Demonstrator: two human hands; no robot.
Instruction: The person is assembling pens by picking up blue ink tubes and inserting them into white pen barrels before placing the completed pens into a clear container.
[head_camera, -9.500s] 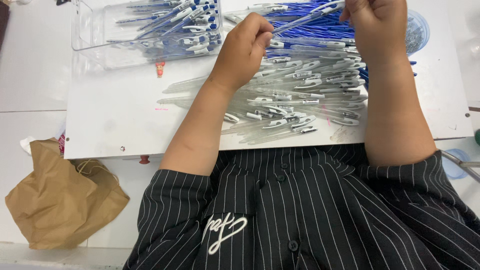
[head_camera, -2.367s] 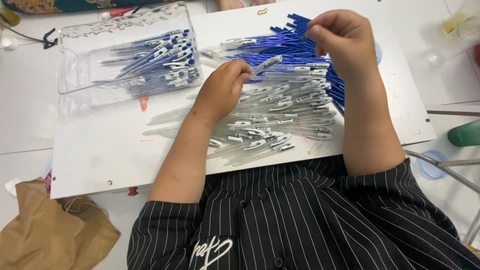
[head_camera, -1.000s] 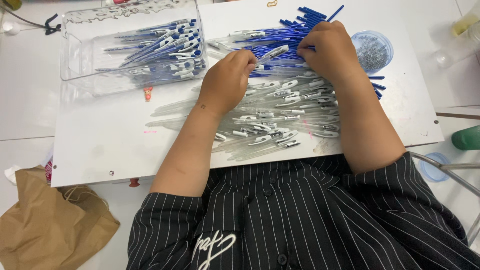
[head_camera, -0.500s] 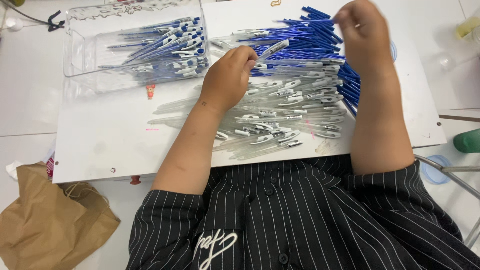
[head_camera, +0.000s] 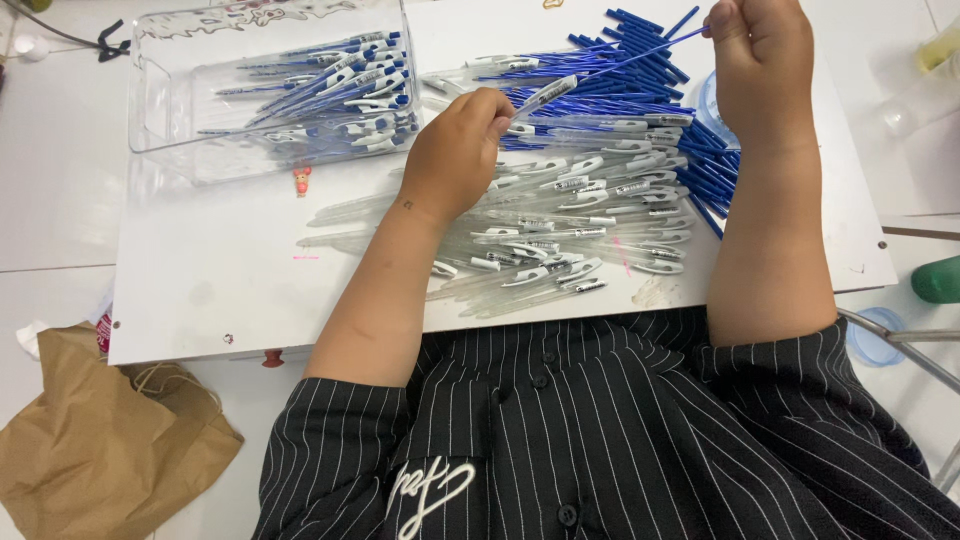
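A: So, where do the person's hands sit?

B: The left hand (head_camera: 462, 150) is closed, pinching a clear pen barrel (head_camera: 545, 95) at its tip, above the middle of the white board (head_camera: 200, 290) on the bench (head_camera: 50, 150). The right hand (head_camera: 760, 55) is raised at the far right, fingers closed on one end of a thin blue refill (head_camera: 640, 55). The refill's other end points down-left toward the barrel's open end.

A: Are barrel and refill touching?

B: They meet or nearly meet; which one cannot be told from this view.

A: What lies under the hands?

B: A wide heap of clear pen barrels (head_camera: 560, 240) with white clips covers the near middle of the board. Just beyond it, under the right forearm, lies a pile of blue refills (head_camera: 690, 150), spreading to the far right.

A: And to the left?

B: A clear plastic tray (head_camera: 160, 100) stands at the far left of the board, holding assembled blue pens (head_camera: 330, 95). A tiny pink figure (head_camera: 300, 180) lies just near the tray's front wall.

A: Anything off the board?

B: A crumpled brown paper bag (head_camera: 110, 440) sits at the near left, and a green bottle (head_camera: 938, 280) pokes in at the right edge. The person wears a black shirt (head_camera: 620, 440) with thin white stripes.
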